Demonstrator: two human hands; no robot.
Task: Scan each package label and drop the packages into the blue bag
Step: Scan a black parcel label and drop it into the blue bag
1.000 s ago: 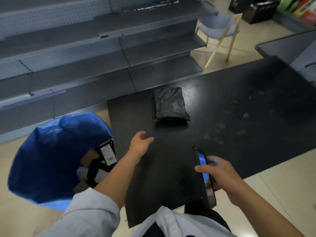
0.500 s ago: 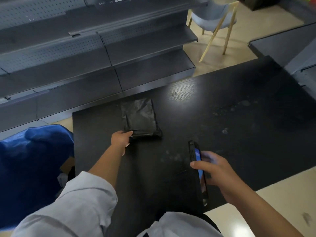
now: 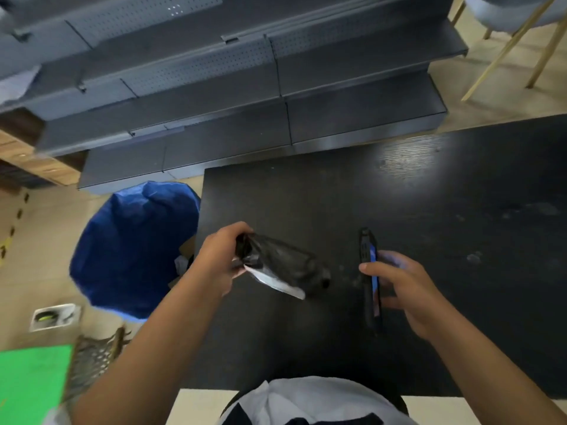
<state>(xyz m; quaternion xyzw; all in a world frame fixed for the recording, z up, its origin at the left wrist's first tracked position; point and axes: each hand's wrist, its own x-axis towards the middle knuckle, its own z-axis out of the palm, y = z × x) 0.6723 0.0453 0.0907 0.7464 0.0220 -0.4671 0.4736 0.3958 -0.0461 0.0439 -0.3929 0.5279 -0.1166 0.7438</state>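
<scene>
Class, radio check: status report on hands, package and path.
Left hand grips black package, lifted. Right hand holds scanner. Blue bag open, nothing blocking.

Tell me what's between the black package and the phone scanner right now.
Nothing. In the head view, only bare black table separates the black package in the left hand from the phone scanner in the right hand.
</scene>
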